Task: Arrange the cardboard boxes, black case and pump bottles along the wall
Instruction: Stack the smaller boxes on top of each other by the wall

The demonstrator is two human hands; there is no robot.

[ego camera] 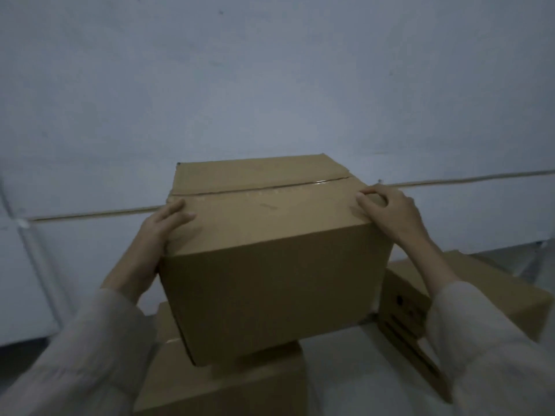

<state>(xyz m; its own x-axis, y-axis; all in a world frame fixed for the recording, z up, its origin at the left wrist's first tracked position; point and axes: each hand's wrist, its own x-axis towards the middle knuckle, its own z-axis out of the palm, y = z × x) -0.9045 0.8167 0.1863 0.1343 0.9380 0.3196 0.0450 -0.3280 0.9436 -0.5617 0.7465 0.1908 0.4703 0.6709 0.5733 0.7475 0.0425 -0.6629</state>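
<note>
Both the left hand (162, 228) and right hand (387, 211) grasp a taped cardboard box (270, 259) by its top side edges; stiff, bulky, seemingly light.

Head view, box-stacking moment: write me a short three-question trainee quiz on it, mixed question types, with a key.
1. True or false: the large cardboard box has both the left hand and the right hand on it.
2. Multiple choice: what lies directly under the large cardboard box? A) a black case B) another cardboard box C) a pump bottle
3. Fill in: the printed box stands to the ___ of the large one.

Key
1. True; one hand is at each top side edge.
2. B, the lower box.
3. Right.
</note>
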